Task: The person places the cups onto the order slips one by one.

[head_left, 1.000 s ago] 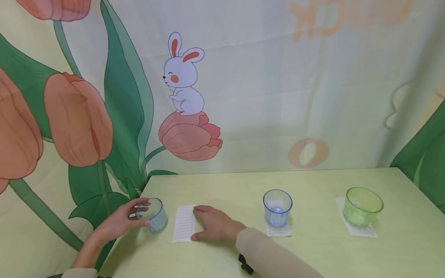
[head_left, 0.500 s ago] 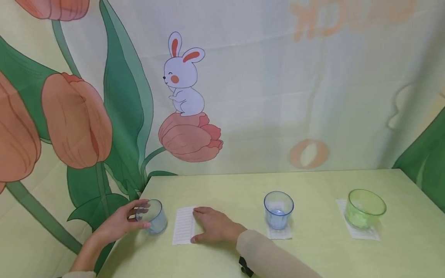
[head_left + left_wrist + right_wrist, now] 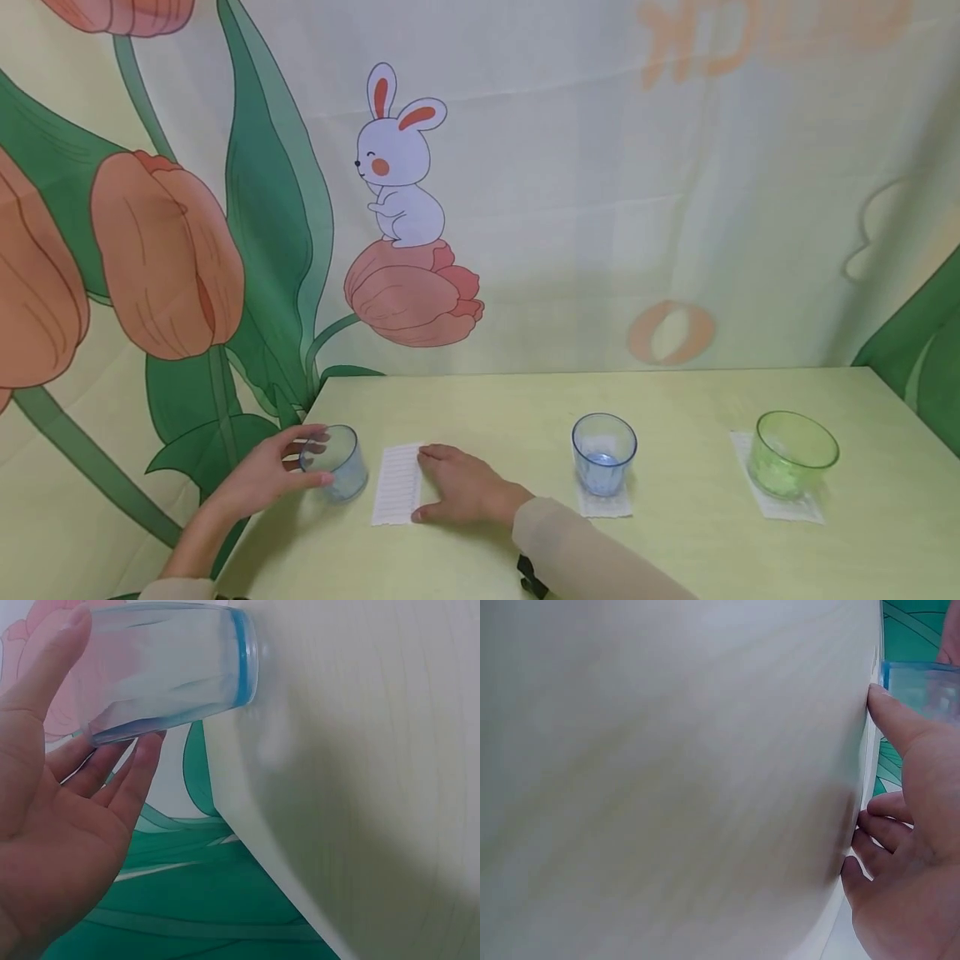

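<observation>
My left hand (image 3: pixel 258 477) grips a clear bluish drinking glass (image 3: pixel 347 475) near its rim, thumb on the near side and fingers on the far side. In the left wrist view, the glass (image 3: pixel 172 664) shows a blue base close to the tabletop; whether it touches cannot be told. Right of it lies a white, ribbed strip like a folded paper napkin (image 3: pixel 396 485). My right hand (image 3: pixel 467 487) rests at the strip's right edge, thumb and fingers spread and touching the table there. In the right wrist view, the fingertips of the right hand (image 3: pixel 907 817) meet the surface.
A blue glass (image 3: pixel 603 458) stands on a white napkin (image 3: pixel 611 507) to the right. Farther right, a green glass (image 3: pixel 791 458) sits on another napkin (image 3: pixel 798 508). A printed cloth (image 3: pixel 540 208) hangs behind the pale yellow-green table (image 3: pixel 480 400). The table's left edge runs below the left forearm.
The left hand has shifted slightly right with the glass, narrowing its gap to the white strip. The right hand stays at the strip's edge. The head view shifts a little.
</observation>
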The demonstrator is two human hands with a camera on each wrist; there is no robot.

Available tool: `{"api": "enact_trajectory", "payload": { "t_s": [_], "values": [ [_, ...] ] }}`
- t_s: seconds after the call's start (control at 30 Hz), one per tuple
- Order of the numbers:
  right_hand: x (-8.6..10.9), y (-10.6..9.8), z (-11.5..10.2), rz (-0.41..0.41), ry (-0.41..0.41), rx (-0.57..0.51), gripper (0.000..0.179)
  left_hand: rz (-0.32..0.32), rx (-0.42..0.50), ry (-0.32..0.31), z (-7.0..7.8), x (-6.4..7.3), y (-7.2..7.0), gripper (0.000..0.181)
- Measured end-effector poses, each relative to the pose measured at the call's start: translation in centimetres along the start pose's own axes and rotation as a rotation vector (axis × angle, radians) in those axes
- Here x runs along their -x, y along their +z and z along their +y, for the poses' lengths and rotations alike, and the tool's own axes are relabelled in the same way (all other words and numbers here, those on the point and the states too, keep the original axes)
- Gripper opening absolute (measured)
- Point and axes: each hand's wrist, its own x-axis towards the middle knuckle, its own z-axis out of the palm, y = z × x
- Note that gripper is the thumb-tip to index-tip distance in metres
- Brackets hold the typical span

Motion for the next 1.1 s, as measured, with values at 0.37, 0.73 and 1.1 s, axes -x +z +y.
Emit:
{"api": "enact_trajectory", "payload": {
  "t_s": [0.37,0.73,1.1],
  "values": [
    [0.0,-0.1,0.0,0.003,0.003,-0.019,0.091,0.008,0.017,0.083,2.5,-1.2,1.9,0.075],
    [0.0,-0.3,0.1,0.005,-0.012,-0.039,0.091,-0.055,0.013,0.122,3.1,-3.3,4.9,0.076],
    [0.1,-0.5,-0.1,0.006,-0.004,-0.067,0.09,-0.062,0.006,0.093,3.3,-3.5,5.7,0.079]
  ]
}}
